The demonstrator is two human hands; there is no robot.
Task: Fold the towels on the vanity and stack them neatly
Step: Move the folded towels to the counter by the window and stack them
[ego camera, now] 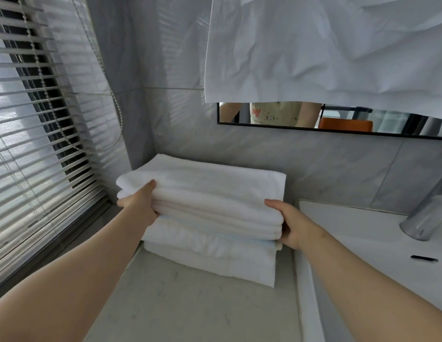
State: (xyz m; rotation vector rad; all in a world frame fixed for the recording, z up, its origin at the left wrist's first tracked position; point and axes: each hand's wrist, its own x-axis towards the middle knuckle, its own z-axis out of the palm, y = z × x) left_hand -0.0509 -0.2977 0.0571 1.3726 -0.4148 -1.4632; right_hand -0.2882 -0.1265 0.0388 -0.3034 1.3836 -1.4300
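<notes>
Left hand (141, 204) and right hand (292, 224) clamp the folded white terry towel (202, 196) atop the white towel stack (210, 257). Slatted window blinds (42, 134) left, white sink basin (363, 243) with chrome faucet (425, 213) right. White hanging cloth (326, 50) covers most of the black-framed mirror (338, 124).

White towels (210, 193); grey marbled wall (313, 164); orange box (346, 125) in mirror.

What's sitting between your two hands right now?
In the head view, the top folded towel of the stack, held at its ends by the left hand and right hand.
</notes>
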